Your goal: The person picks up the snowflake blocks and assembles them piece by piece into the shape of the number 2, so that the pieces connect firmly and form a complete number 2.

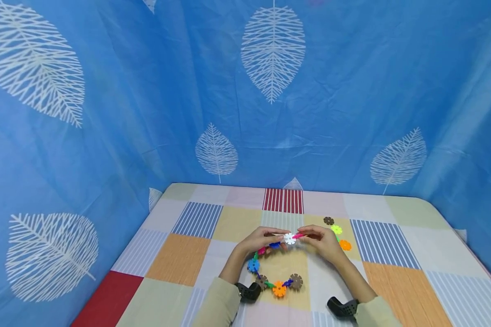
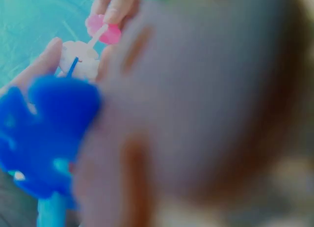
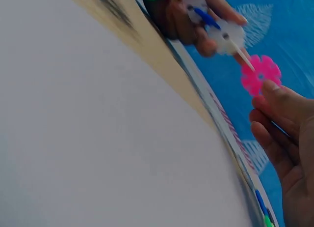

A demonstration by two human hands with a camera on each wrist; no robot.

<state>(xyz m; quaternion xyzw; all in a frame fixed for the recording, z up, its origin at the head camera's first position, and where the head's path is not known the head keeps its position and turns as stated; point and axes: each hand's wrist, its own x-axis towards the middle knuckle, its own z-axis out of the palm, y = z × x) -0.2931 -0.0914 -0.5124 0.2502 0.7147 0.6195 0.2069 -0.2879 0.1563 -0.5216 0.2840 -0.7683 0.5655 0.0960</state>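
Observation:
My left hand pinches a white flower-shaped interlocking disc near the end of a chain of colored discs. My right hand pinches a pink disc between thumb and fingers. In the right wrist view a thin white piece, seen edge-on, meets the pink disc; whether they are slotted together I cannot tell. A blue disc sits in the chain beside the white one. From the left hand the chain curves down past a light blue disc and an orange disc to a brown disc.
To the right of my right hand lie loose discs: a dark brown disc, a yellow-green disc and another orange disc. A patchwork cloth covers the table. Blue curtains with white leaves stand behind and beside it.

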